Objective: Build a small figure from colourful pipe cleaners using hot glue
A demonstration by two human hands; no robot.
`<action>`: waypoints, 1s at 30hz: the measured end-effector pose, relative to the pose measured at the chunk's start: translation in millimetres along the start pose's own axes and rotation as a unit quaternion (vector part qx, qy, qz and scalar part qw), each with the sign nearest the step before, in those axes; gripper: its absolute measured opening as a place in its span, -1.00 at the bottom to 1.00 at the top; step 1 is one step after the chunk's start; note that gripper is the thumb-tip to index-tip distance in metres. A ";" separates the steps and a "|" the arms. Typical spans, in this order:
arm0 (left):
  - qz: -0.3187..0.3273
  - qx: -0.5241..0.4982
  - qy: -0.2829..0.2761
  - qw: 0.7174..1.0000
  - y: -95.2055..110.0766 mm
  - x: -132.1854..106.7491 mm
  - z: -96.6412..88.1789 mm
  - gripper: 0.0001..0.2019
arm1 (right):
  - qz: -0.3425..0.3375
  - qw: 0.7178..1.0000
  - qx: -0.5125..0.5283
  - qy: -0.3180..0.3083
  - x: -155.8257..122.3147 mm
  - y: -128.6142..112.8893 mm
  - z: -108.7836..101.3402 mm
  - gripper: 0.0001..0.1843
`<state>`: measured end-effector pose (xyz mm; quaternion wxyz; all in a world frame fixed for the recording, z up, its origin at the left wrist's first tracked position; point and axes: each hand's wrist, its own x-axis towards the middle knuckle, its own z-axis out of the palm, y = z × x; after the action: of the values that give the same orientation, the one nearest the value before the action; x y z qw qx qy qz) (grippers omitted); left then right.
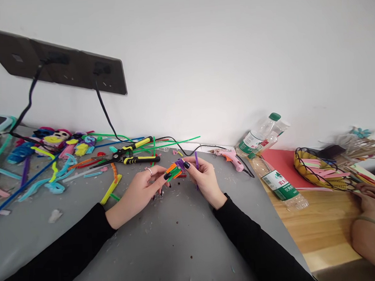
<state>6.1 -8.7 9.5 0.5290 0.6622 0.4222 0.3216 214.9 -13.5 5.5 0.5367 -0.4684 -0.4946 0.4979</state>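
On my far left, loose fuzzy stems [55, 187] lie tangled on the grey table [182, 259], with soft figures [58, 136] behind them against the wall. Above hangs a dark socket plate [81, 70] with two plugs in it. Next come the snips [128, 156], their yellow-and-black handles spread apart. Just below and right of these, my left hand [142, 187] has thumb and fingers closed on the lower left end of a small orange, green and purple bundle [176, 171], which I hold up over the table. My right hand [205, 177] pinches its purple end, thumb against fingers, a purple strand [196, 157] standing up beside them. Further right lie the pink glue gun [235, 159], a bottle [281, 186] on its side, a yellow basket [299, 167] and another person's arm [370, 222].
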 end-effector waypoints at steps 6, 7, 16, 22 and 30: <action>0.006 -0.003 0.000 1.000 -0.4 1.5 -0.1 -0.58 | 0.006 1.000 -0.005 -0.008 -0.3 -1.1 0.3 -0.39; 0.008 -0.003 -0.001 1.000 -1.2 1.5 -0.2 -0.58 | 0.006 1.000 -0.006 -0.006 -0.3 -1.4 0.4 -0.40; 0.013 0.001 -0.010 1.000 -0.9 0.8 0.4 -0.58 | 0.004 1.000 -0.010 0.010 -0.6 -5.2 1.6 -0.42; 0.019 -0.040 -0.032 0.998 -1.4 -1.7 -2.5 -0.51 | 0.001 1.000 -0.016 0.014 -0.4 -5.4 1.2 -0.40; -0.008 -0.031 -0.034 0.999 -2.9 1.5 1.1 -0.47 | -0.006 1.000 -0.027 -0.006 -3.7 -6.8 5.2 -0.46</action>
<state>7.1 -7.5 6.4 0.5655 0.6530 0.3991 0.3075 210.1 -17.6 12.3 0.5239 -0.4771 -0.5136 0.4838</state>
